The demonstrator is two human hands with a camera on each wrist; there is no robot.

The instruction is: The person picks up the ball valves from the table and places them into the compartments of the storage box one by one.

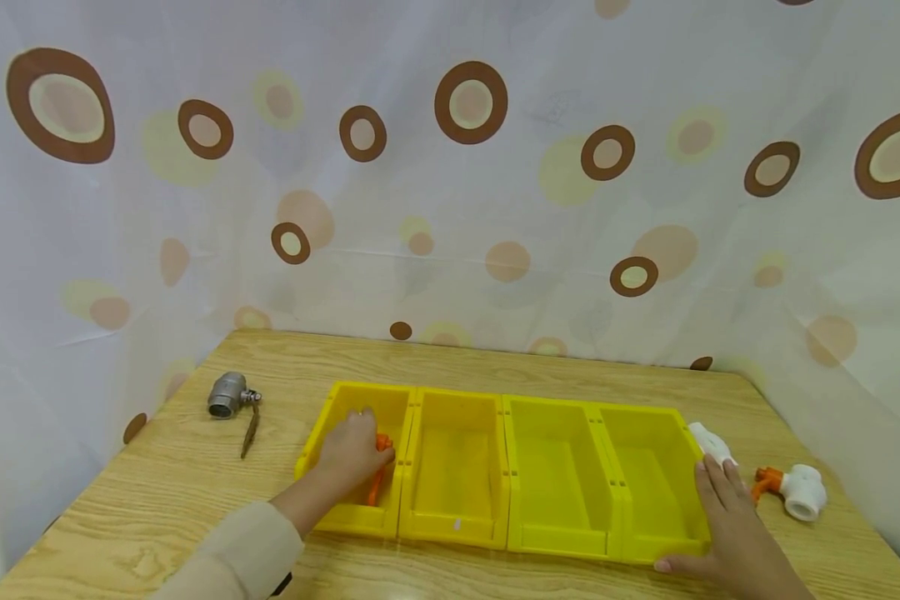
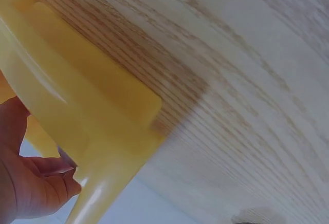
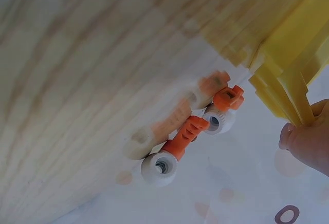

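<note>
In the head view my left hand (image 1: 351, 454) reaches into the leftmost yellow bin (image 1: 363, 521), its fingers curled over a valve with an orange handle (image 1: 376, 486); the valve's body is hidden under the hand. The left wrist view shows the same hand (image 2: 36, 180) behind the yellow bin wall (image 2: 97, 116). My right hand (image 1: 735, 521) rests against the right side of the rightmost bin (image 1: 663, 550), fingers extended along the wall and thumb at the front corner. That corner and hand (image 3: 311, 142) also appear in the right wrist view.
Two more bins (image 1: 453, 529) stand joined in the middle of the row. A metal ball valve (image 1: 228, 395) lies on the table (image 1: 127, 517) at left. Right of the bins lie a white valve with an orange handle (image 1: 801, 493) and another white fitting (image 1: 711, 442). A patterned curtain (image 1: 420, 192) surrounds the table.
</note>
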